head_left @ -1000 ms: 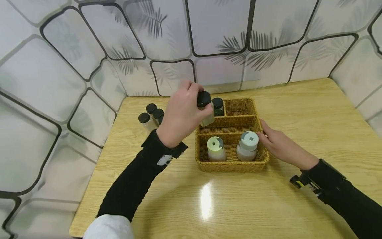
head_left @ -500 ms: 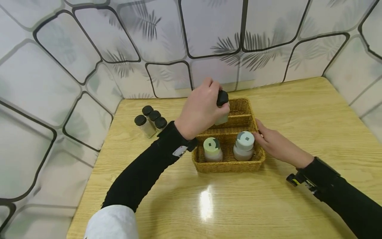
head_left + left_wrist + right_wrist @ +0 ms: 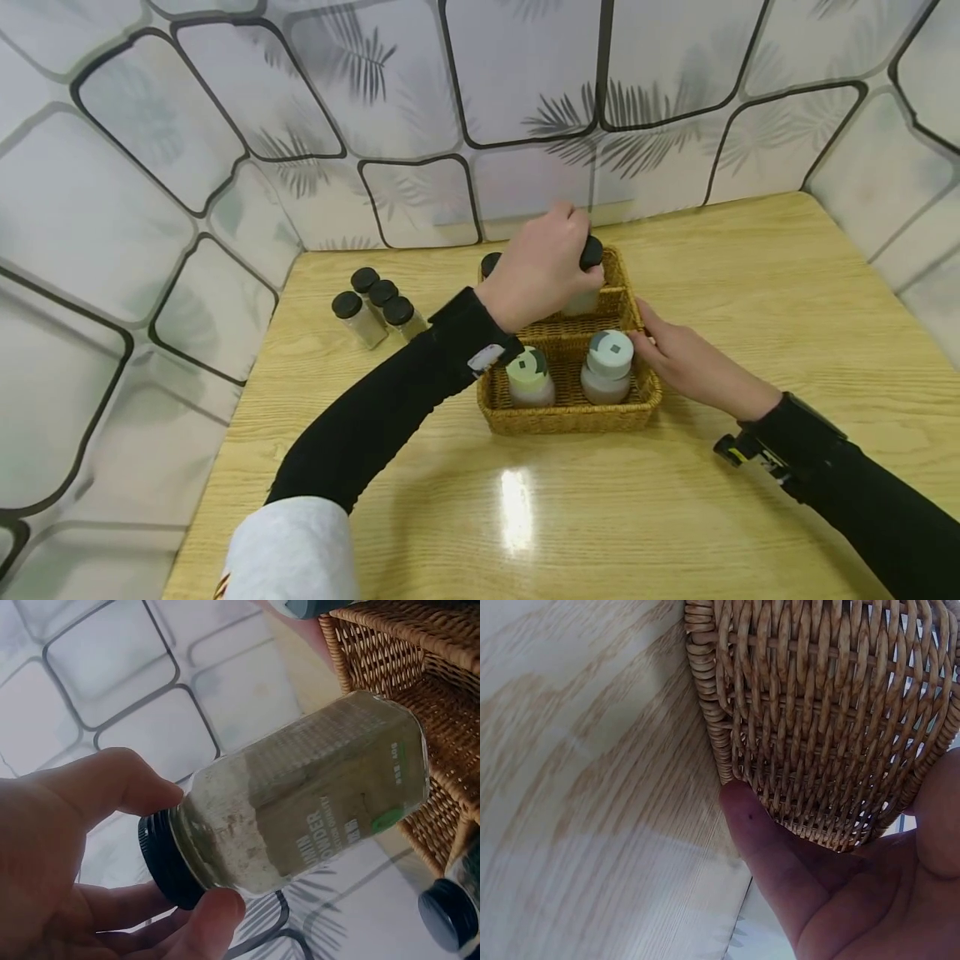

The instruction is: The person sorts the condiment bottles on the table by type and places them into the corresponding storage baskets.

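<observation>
My left hand [image 3: 536, 271] pinches a spice jar [image 3: 581, 303] by its black cap, over the back right part of the wicker basket [image 3: 570, 422]. In the left wrist view the glass jar [image 3: 300, 802] is tilted, with pale brown powder and a green-and-white label. My right hand [image 3: 693, 367] holds the basket's right side, a finger [image 3: 751, 825] along the lower edge and the thumb at the rim. In the front compartment stand a yellow-lidded jar [image 3: 530, 385] and a white-lidded jar [image 3: 608, 367]. A black-capped jar [image 3: 491, 263] at the basket's back left is mostly hidden by my left hand.
Several black-capped spice jars [image 3: 364, 321] stand grouped on the wooden table [image 3: 450, 500], left of the basket. A patterned wall covering [image 3: 532, 183] rises right behind the table's back edge, and another stretch runs along the left side.
My left hand has carried the jar rightwards, from the basket's left side to its back right part. The right hand keeps its hold on the basket; the view has shifted slightly.
</observation>
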A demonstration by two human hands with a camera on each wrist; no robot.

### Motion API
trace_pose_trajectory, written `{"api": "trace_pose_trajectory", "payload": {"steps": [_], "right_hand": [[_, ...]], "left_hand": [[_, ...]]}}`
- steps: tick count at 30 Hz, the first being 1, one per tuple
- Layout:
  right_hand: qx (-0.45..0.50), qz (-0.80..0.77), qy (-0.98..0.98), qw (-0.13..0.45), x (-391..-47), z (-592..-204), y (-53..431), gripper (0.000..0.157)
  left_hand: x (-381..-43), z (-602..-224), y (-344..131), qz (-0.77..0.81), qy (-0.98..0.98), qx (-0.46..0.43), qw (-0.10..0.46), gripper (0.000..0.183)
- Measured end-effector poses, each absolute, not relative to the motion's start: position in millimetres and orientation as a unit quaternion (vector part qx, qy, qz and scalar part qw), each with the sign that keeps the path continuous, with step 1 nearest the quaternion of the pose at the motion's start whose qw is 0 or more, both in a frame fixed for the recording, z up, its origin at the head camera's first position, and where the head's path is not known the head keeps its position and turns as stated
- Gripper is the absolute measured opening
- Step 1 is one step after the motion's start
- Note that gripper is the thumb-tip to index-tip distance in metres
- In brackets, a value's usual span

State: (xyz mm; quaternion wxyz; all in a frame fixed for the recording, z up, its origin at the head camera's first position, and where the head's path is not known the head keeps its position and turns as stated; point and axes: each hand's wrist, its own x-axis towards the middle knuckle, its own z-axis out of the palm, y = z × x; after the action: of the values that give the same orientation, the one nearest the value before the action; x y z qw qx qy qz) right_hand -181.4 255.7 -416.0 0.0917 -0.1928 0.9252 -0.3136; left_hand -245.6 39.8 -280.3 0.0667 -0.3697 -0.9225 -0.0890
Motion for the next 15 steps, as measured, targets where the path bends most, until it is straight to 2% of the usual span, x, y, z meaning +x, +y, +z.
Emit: {"api": "trace_pose_trajectory", "payload": {"steps": [6,12,15], "right_hand": [[-0.189,-0.312,0.926,0.096,-181.4,-416.2,255.8,0.066],[-0.189,-0.316,0.925,0.097,-180.9,-415.9,256.9,0.067],[-0.188,-0.318,0.924,0.099,-180.9,-416.1,256.8,0.067]], "left_hand": [[-250.0,-282.4,50.8,-0.067,-0.921,-0.382,0.044,0.025],[-256.2,-283.1,62.7,-0.051,-0.923,-0.382,-0.001,0.041],[-259.5,-284.3,67.1,-0.049,-0.921,-0.385,-0.021,0.040]]}}
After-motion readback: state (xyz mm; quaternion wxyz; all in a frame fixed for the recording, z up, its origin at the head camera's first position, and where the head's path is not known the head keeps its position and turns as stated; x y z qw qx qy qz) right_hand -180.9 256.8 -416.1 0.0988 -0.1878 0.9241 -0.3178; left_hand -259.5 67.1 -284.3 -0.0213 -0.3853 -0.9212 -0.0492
